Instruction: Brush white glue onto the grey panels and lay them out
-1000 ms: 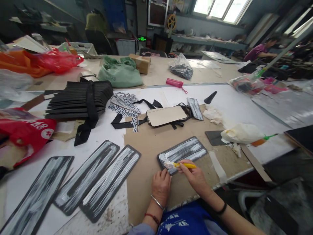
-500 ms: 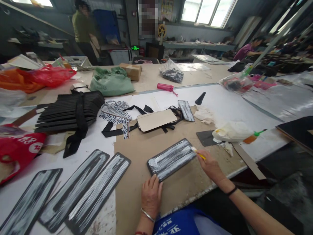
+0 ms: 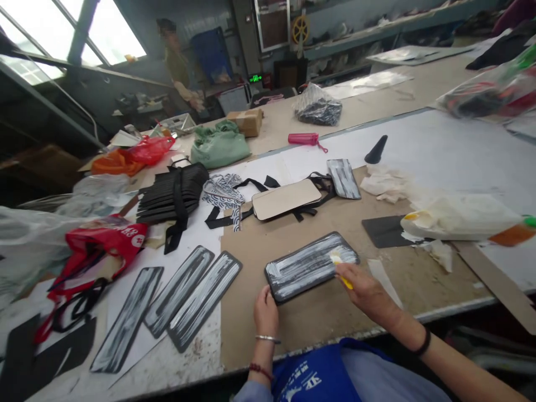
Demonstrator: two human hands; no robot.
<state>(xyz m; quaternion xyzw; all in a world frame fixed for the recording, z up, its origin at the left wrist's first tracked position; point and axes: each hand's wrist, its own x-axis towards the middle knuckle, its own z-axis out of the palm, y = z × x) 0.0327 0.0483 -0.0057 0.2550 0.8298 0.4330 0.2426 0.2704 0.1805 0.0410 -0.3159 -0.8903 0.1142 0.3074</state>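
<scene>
A black rounded panel [image 3: 307, 267] streaked with white paste lies on the brown board before me. My left hand [image 3: 266, 314] grips its near left corner, fingers curled at the edge. My right hand [image 3: 363, 290] is closed around a yellow-handled brush [image 3: 344, 274]; its whitish bristles touch the panel's right part. To the left lie several similar coated panels [image 3: 205, 301]. Beyond the panel is a beige rounded piece [image 3: 287, 199] on black straps, with a small coated piece [image 3: 344, 178] beside it.
A white container of paste [image 3: 464, 220] stands right on a dark sheet [image 3: 385, 230]. Crumpled tissue [image 3: 385, 183], a black cone [image 3: 376, 149] and a pink cylinder [image 3: 303, 139] lie farther back. Left are stacked black strips [image 3: 167, 195] and a red bag [image 3: 103, 245]. A person [image 3: 178, 67] stands behind.
My brush has moved left from the panel's far right end. My left hand has gone from lying on the near edge to gripping the corner. The head view has turned and tilted.
</scene>
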